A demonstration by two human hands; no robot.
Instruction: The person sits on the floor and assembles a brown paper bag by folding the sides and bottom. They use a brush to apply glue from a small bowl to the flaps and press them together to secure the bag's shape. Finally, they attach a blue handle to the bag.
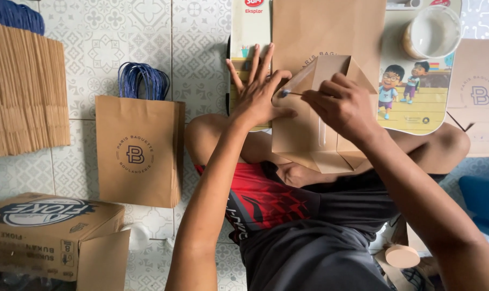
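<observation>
A flat brown paper bag (303, 137) lies on a small cartoon-printed lap table (417, 110), its bottom flaps folded open. My left hand (258, 91) presses flat on the bag's left side, fingers spread. A thin brush (298, 83) is pinched in my right hand (341, 105), its tip over the open flap. I sit cross-legged on the floor beneath the table.
A white cup of glue (432, 32) stands at the table's far right. Finished bags with blue cord handles (139, 145) lie on the tiled floor at left, beside a stack of flat bags (23, 89). A cardboard box (50, 231) sits near left. More bag blanks (479, 97) lie at right.
</observation>
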